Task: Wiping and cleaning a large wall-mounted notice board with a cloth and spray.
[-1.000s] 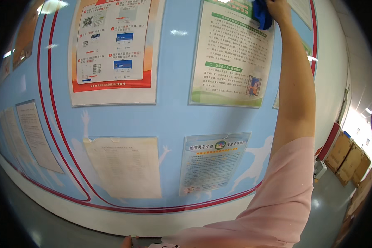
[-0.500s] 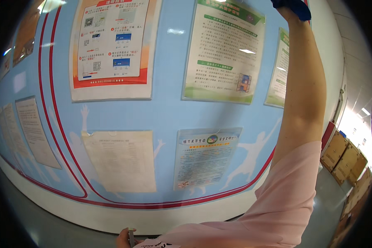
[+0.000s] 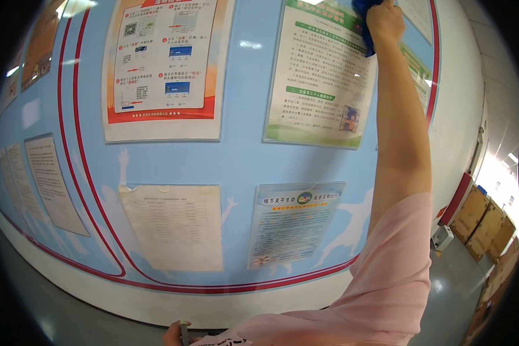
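High at the upper right, my right hand (image 3: 384, 26) presses a crumpled blue cloth (image 3: 364, 22) against the wall board. The cloth covers part of the right edge of a green-bordered poster (image 3: 314, 75). My right arm, in a pink sleeve, reaches up across the right of the view. At the bottom edge, my left hand (image 3: 172, 334) is partly cut off, its fingers closed round a narrow grey object (image 3: 184, 333) whose kind I cannot make out.
A red-and-orange poster (image 3: 161, 118), a cream sheet (image 3: 176, 230) and a blue notice (image 3: 297, 228) hang on the light blue board (image 3: 242, 164). Cardboard boxes (image 3: 481, 225) stand on the grey floor at the right. A small pale box (image 3: 442, 237) sits by the wall.
My right hand has moved left and slightly down with the blue cloth, onto the green-bordered poster's edge. The left hand stays low, still round the grey object.
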`<state>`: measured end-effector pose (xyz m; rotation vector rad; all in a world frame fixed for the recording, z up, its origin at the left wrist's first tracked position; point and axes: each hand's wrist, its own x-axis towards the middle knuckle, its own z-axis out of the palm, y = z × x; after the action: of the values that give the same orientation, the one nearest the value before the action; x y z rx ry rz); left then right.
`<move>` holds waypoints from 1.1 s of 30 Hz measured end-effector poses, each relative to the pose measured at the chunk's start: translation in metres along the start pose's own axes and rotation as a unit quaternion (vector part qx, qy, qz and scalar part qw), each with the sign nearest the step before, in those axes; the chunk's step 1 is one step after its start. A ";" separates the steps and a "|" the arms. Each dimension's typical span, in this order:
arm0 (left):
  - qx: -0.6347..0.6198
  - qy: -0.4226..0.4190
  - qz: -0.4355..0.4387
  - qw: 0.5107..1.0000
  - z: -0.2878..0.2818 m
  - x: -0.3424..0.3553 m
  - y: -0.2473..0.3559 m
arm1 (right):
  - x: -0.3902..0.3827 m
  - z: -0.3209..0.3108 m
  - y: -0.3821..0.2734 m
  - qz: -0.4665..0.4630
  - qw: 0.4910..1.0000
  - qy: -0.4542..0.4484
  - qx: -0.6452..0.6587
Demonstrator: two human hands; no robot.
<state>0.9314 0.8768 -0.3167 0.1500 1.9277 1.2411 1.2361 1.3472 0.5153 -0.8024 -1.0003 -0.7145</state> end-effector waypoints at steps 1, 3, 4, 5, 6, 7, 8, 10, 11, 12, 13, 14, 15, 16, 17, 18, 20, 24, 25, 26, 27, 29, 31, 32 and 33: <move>0.008 -0.026 0.041 0.999 -0.007 0.009 -0.013 | -0.012 -0.003 -0.016 -0.028 0.999 0.034 0.007; 0.018 -0.047 0.081 0.995 -0.011 -0.001 -0.015 | -0.030 -0.014 -0.043 -0.064 0.995 0.047 0.061; 0.052 -0.046 0.233 0.970 -0.010 -0.026 -0.004 | -0.037 -0.022 -0.059 -0.072 0.995 0.036 0.062; 0.086 -0.045 0.383 0.919 -0.010 -0.039 0.004 | -0.037 -0.021 -0.068 -0.126 0.983 0.089 0.104; 0.090 -0.059 0.385 0.917 -0.009 -0.027 0.011 | -0.041 -0.018 -0.071 -0.188 0.964 0.135 0.131; 0.097 -0.078 0.391 0.912 -0.003 -0.018 0.014 | -0.046 -0.013 -0.076 -0.205 0.960 0.101 0.163; 0.099 -0.094 0.401 0.906 -0.002 -0.009 0.014 | -0.049 -0.026 -0.099 -0.223 0.952 0.071 0.198; 0.109 -0.107 0.412 0.898 -0.006 -0.004 0.011 | -0.055 -0.039 -0.138 -0.205 0.942 -0.002 0.266; 0.114 -0.112 0.417 0.895 -0.008 0.000 0.009 | -0.057 -0.040 -0.152 -0.224 0.930 -0.005 0.293; 0.120 -0.117 0.423 0.891 -0.010 0.004 0.007 | -0.059 -0.043 -0.166 -0.220 0.930 -0.012 0.296; 0.125 -0.124 0.429 0.886 -0.011 0.008 0.005 | -0.058 -0.037 -0.173 -0.245 0.918 0.001 0.313; 0.130 -0.128 0.433 0.883 -0.014 0.012 0.001 | -0.059 -0.036 -0.181 -0.268 0.904 0.014 0.332; 0.134 -0.133 0.438 0.879 -0.016 0.016 -0.002 | -0.058 -0.036 -0.182 -0.276 0.904 0.013 0.326; 0.139 -0.139 0.442 0.875 -0.018 0.021 -0.005 | -0.056 -0.037 -0.178 -0.276 0.905 0.013 0.325; 0.143 -0.142 0.445 0.873 -0.023 0.026 -0.011 | -0.055 -0.042 -0.175 -0.276 0.906 -0.019 0.321; 0.147 -0.146 0.449 0.869 -0.025 0.031 -0.015 | -0.052 -0.044 -0.167 -0.277 0.906 -0.050 0.316; 0.154 -0.155 0.457 0.862 -0.027 0.040 -0.024 | -0.035 -0.034 -0.138 -0.249 0.921 -0.045 0.295; 0.168 -0.177 0.474 0.846 -0.029 0.059 -0.039 | -0.003 -0.017 -0.036 -0.148 0.968 -0.009 0.200; 0.171 -0.182 0.478 0.842 -0.030 0.064 -0.043 | 0.003 -0.013 -0.010 -0.119 0.978 -0.009 0.169; 0.174 -0.189 0.483 0.837 -0.030 0.070 -0.046 | 0.012 -0.011 0.013 -0.090 0.987 -0.008 0.136; 0.177 -0.195 0.487 0.833 -0.029 0.075 -0.050 | 0.022 -0.013 0.031 -0.072 0.996 -0.047 0.033; 0.183 -0.202 0.493 0.826 -0.030 0.081 -0.056 | 0.026 -0.012 0.046 -0.052 0.993 -0.088 -0.065; 0.194 -0.194 0.505 0.819 -0.032 0.086 -0.063 | 0.013 -0.002 0.047 0.043 0.997 -0.060 -0.030; 0.208 -0.192 0.517 0.808 -0.034 0.085 -0.065 | 0.010 0.003 0.045 0.045 0.997 -0.062 -0.023; 0.207 -0.189 0.518 0.809 -0.028 0.070 -0.057 | 0.010 0.005 0.045 0.032 0.998 -0.040 -0.036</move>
<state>0.8841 0.8626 -0.3966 1.7309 1.7037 1.2273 1.2746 1.3727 0.5151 -0.9277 -1.0202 -0.6716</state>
